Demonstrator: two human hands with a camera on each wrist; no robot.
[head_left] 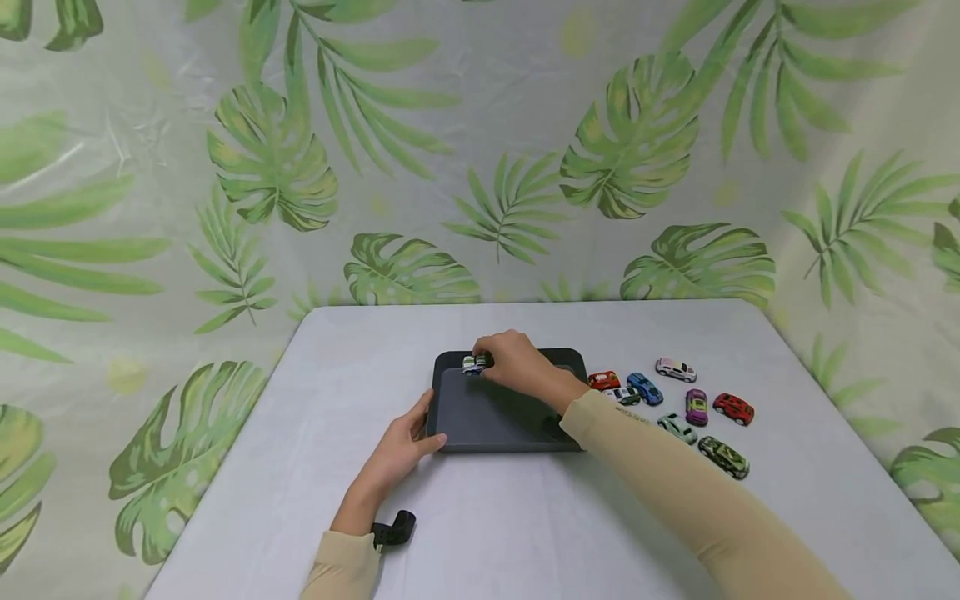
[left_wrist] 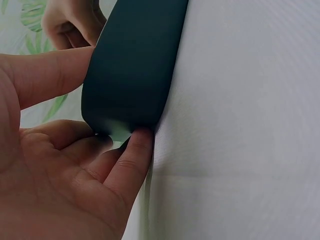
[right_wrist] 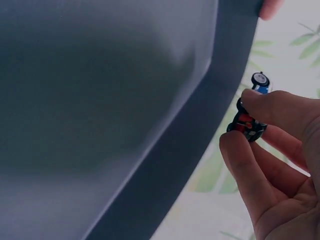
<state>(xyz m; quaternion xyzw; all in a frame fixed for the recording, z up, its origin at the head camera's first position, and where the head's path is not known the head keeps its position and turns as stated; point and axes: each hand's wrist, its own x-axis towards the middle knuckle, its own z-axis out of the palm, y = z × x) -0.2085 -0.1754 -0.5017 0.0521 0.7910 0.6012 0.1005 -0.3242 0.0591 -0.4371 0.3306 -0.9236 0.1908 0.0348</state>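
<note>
Your right hand (head_left: 516,362) has the car (head_left: 472,365) pinched over the far left of the tray (head_left: 487,414), your left hand (head_left: 399,446) gripping its near left corner; if that pinch slips, the car could drop and clip the rim (head_left: 452,359); long axis looks roughly left-right, can't tell which end's the nose tbh

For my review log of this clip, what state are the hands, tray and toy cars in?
Left hand, gripping tray
Right hand, pinching held car
Held car, tray contact unclear
Tray, flat on table, open side up
Blue car, upright
Purple car, upright
Camouflage car, upright
Pale green car, upright
Pink-and-white car, upright
Rightmost red car, upright
Red car by tray, upright
White-and-black car, upright
</note>
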